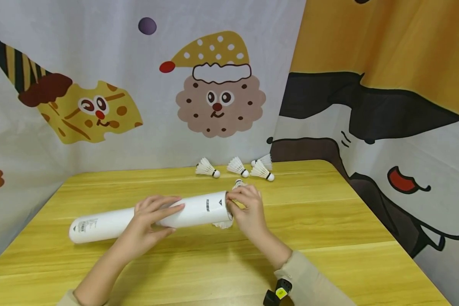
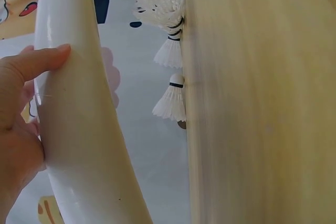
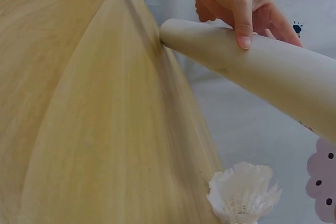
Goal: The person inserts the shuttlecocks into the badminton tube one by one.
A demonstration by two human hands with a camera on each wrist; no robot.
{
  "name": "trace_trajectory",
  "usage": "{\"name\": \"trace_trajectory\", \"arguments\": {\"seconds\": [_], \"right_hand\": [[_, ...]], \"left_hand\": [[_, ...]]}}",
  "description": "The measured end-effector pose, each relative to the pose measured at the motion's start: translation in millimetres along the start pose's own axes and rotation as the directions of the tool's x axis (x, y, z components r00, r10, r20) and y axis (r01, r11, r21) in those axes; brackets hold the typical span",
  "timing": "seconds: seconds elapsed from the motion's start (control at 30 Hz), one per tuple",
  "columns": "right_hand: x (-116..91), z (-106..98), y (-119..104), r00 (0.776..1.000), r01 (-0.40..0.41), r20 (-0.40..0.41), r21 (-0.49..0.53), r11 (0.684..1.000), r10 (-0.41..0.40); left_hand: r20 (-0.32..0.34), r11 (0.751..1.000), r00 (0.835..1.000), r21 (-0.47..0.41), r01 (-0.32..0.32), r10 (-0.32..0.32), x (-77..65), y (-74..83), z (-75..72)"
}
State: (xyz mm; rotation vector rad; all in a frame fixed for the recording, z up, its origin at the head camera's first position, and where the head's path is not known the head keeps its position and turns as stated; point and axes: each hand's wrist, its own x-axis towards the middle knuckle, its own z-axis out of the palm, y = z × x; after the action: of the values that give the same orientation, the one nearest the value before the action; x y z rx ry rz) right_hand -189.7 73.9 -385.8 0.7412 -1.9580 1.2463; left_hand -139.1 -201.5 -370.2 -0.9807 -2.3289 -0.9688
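Note:
A long white shuttlecock tube lies slantwise across the front of the table, its right end raised. My left hand grips the tube around the middle, fingers over the top and thumb on the near side; in the right wrist view that hand also shows on it. My right hand is at the tube's right end, bent fingers and thumb right at the rim; whether they pinch anything there I cannot tell. One shuttlecock shows partly below that end, another just behind the right hand.
Several white shuttlecocks lie along the far edge of the wooden table. Behind them hangs a cartoon-printed curtain. A dark strap with a yellow patch sits at the right sleeve.

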Motion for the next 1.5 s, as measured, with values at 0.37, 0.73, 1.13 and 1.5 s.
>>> {"name": "trace_trajectory", "arguments": {"seconds": [0.37,0.73,1.13,1.5], "right_hand": [[5.8,-8.1,4.1,0.999,-0.042,-0.028,0.054,0.998,0.044],[10.5,-19.2,38.8,0.992,-0.12,-0.038,-0.022,0.992,0.12],[1.7,-15.0,83.5,0.974,-0.228,-0.02,-0.101,0.968,0.227],[-1.4,-9.4,110.7,0.95,-0.311,-0.016,-0.14,0.94,0.312]], "left_hand": [[-0.033,1.0,0.999,0.03,0.009,-0.008,0.9,-0.7,-2.7],[-0.042,0.999,0.999,0.039,0.011,-0.009,-0.4,-3.6,-5.2],[-0.036,0.999,0.999,0.036,0.015,-0.013,-0.2,-3.1,-5.8],[-0.031,0.999,0.999,0.042,0.018,-0.017,-0.5,-3.8,-6.3]]}}
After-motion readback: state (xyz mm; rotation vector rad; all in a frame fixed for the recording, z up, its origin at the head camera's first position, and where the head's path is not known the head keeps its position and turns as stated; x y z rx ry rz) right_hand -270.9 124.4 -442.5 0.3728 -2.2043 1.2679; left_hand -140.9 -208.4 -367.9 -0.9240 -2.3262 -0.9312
